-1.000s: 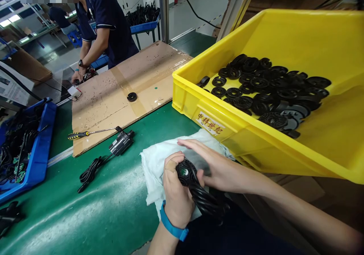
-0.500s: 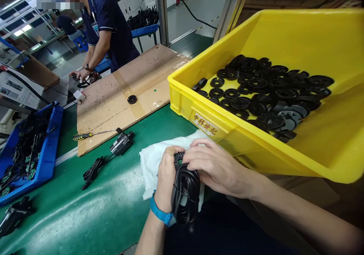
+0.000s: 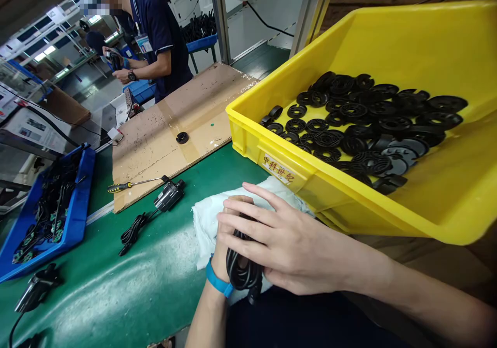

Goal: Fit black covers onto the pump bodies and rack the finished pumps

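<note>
My left hand point(image 3: 227, 230) is closed around a black part with a coiled black cable point(image 3: 244, 269) hanging from it; most of that part is hidden. Across the top of it lies my right hand point(image 3: 285, 242), its long fingers stretched and apart, touching the cable and the back of my left hand. Underneath both hands is a pale blue-white cloth point(image 3: 204, 223) on the green work surface point(image 3: 155, 280). A black cylindrical device point(image 3: 170, 196) with its own bundled cord point(image 3: 134, 230) lies to the left.
A yellow bin point(image 3: 330, 195) holding many black slotted discs point(image 3: 353, 111) stands right. Beyond is a cardboard sheet point(image 3: 147, 146) with one black disc point(image 3: 182, 138) and a screwdriver point(image 3: 120, 187). A blue crate point(image 3: 83, 203) of cables sits left. A co-worker point(image 3: 159, 37) stands behind.
My right hand has moved left over the part, its fingers now straighter and covering the patterned round end that showed before. The co-worker has straightened and lifted a dark object.
</note>
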Demonstrator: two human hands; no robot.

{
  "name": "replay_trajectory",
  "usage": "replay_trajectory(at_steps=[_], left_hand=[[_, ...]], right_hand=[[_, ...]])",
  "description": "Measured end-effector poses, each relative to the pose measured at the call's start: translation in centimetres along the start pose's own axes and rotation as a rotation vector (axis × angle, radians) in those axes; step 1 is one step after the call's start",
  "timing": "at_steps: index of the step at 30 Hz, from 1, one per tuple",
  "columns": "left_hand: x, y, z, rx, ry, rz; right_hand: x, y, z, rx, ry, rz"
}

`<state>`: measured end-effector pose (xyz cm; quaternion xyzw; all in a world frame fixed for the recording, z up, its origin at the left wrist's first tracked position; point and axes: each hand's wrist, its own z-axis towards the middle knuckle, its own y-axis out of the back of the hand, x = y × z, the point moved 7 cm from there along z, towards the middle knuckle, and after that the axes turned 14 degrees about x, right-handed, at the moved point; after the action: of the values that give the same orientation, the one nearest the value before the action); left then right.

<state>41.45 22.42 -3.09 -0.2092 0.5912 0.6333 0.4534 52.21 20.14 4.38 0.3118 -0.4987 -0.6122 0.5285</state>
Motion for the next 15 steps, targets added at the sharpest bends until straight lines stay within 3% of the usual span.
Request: replay_trajectory(at_steps=[3,6,8,10,12,15], left_hand=[[-0.2,-0.3,0.4,0.091,0.0,-0.062],[-0.6,-0.4,0.6,0.096,0.013,-0.042],[-0.8,-0.6,0.5,0.083,0.014,-0.015],[-0.8,-0.6,0.4,0.059,0.019,0.01],[-0.6,-0.5,0.3,0.036,0.025,0.019],[-0.3,0.0,0.0,-0.019,0.006,0.056]], right_hand=[[-0.6,-0.1,0.1,-0.063,-0.004,0.004],[-2.8,0.0,-0.7,-0.418,-0.019,0.333],[-5.8,-1.1,-2.1,-0.736,-0.243,0.629],[-7.9,-3.5,-3.4,-0.956,-0.495,0.882],[-8.5,-5.7,-3.4,-1.051,-0.588,1.071],[-8.2,-7.6,-2.4,-1.086,-0.54,1.249]])
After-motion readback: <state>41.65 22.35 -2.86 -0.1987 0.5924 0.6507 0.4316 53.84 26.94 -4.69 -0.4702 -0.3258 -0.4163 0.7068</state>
